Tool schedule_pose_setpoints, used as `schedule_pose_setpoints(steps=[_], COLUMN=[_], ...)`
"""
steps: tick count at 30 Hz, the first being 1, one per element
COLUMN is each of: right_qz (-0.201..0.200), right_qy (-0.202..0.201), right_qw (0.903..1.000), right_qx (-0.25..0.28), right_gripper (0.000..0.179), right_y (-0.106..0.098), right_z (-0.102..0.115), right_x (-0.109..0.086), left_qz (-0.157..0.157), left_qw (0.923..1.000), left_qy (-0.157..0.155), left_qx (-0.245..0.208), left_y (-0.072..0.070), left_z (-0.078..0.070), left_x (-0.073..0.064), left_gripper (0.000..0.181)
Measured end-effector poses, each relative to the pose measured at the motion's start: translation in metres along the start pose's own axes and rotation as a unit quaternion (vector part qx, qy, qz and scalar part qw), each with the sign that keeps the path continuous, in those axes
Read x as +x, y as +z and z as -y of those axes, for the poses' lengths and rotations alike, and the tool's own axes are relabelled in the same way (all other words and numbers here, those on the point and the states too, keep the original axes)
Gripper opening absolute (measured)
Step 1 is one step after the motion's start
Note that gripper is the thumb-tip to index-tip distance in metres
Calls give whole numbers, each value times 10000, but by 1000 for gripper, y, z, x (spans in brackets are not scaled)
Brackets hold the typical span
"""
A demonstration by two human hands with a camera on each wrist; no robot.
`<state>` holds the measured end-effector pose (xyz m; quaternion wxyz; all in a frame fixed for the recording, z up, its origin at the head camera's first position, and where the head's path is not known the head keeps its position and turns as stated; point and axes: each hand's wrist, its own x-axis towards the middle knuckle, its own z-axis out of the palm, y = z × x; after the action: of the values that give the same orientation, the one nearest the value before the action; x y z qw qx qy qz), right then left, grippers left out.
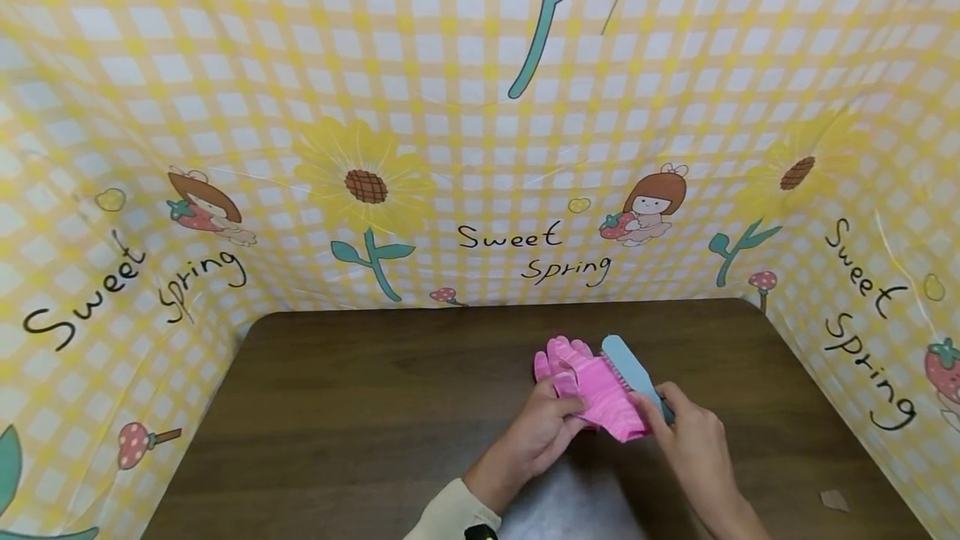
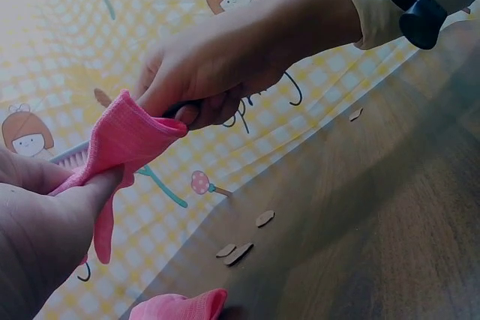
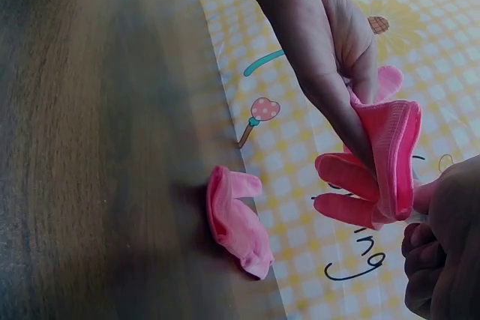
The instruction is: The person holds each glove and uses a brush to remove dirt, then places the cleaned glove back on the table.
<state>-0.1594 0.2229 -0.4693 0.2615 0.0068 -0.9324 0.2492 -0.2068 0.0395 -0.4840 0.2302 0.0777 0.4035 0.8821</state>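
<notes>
My left hand [image 1: 546,432] pinches a pink knit glove [image 1: 603,394] between thumb and fingers, its fingers pointing away and its cuff toward my right hand. In my right hand [image 1: 693,436] is a light blue brush [image 1: 630,365], gripped by its dark handle. The brush lies along the glove's right side, bristles facing the fabric. From the right wrist view, the glove's cuff opening [image 3: 409,155] faces my right hand, whose thumb is right at its edge. A second pink glove [image 3: 240,222] lies on the table in the wrist views.
The dark wooden table [image 1: 360,407] is enclosed by a yellow checked cloth [image 1: 480,148] at the back and sides. A small brown scrap [image 1: 834,500] lies near the right edge. Several similar flat scraps [image 2: 238,254] show on the table in the left wrist view.
</notes>
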Motion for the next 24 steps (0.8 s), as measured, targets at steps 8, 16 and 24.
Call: schedule_pose_setpoints(steps=[8, 16, 24], right_qz=[78, 12, -329], right_qy=[131, 118, 32], right_qw=[9999, 9999, 9995], right_qx=[-48, -7, -20], right_gripper=[22, 22, 26], right_y=[0, 0, -1], right_z=[-4, -7, -11], right_x=[0, 1, 2], left_qz=[-27, -24, 139], left_qw=[10000, 9999, 9999], left_qy=[-59, -91, 24], left_qx=[-19, -84, -27], left_y=[1, 2, -3], left_z=[2, 1, 2], left_x=[0, 0, -1], left_gripper=[54, 55, 56])
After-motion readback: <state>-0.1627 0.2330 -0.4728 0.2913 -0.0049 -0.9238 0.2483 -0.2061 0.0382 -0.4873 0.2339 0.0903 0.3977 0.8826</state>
